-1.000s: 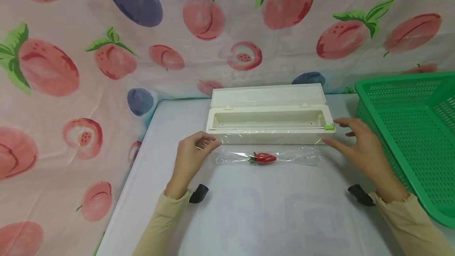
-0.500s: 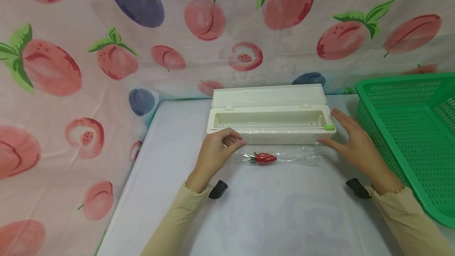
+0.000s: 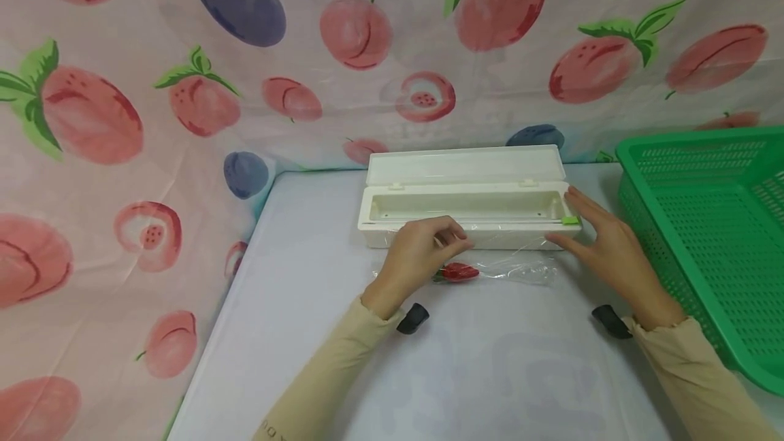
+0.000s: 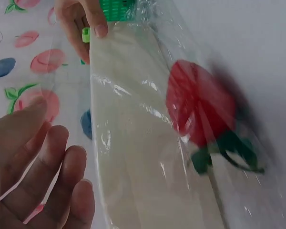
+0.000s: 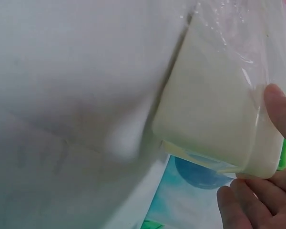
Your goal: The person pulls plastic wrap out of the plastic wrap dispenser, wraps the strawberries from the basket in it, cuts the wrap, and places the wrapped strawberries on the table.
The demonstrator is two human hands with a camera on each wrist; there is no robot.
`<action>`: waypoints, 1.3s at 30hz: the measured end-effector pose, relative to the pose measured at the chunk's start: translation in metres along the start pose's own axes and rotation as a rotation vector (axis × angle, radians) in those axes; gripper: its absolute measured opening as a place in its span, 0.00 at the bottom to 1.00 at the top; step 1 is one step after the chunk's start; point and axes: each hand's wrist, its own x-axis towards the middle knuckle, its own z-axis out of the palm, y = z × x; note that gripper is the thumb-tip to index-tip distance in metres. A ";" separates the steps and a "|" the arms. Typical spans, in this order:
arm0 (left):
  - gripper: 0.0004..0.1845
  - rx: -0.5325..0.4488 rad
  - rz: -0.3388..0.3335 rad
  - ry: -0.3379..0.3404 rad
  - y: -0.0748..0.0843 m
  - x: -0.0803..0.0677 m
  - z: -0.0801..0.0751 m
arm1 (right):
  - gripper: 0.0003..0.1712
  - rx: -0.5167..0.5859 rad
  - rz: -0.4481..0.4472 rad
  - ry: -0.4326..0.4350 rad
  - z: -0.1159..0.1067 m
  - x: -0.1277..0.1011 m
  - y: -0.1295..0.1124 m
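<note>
Gripping the white box [image 3: 465,188] at its right end, the right hand [image 3: 612,250] sets its thumb against the front face and its fingers round the end, close to the green tab [image 3: 571,221]. The left hand [image 3: 416,250], fingers loosely bent and seemingly holding nothing, hovers before the box, well apart from the other. Beneath it on the table, just in front of the box, the red fruit [image 3: 461,271] lies under or within clear film [image 3: 517,269]; which, I cannot tell. The step in hand looks like smoothing film along the front; the next move probably calls for a light pinch on the film's edge, with the box held firm.
</note>
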 end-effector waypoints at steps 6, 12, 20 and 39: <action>0.07 0.025 0.056 -0.031 0.013 0.017 0.015 | 0.48 0.017 0.015 0.002 0.003 -0.001 0.003; 0.08 0.101 0.119 -0.023 0.025 0.033 0.029 | 0.47 0.010 -0.009 0.035 0.005 0.000 0.003; 0.10 0.193 0.192 -0.050 0.041 0.055 0.053 | 0.45 -0.042 -0.041 0.110 0.004 -0.001 0.008; 0.18 0.267 0.160 -0.117 0.064 0.081 0.097 | 0.40 -0.044 -0.149 0.155 0.008 -0.004 0.020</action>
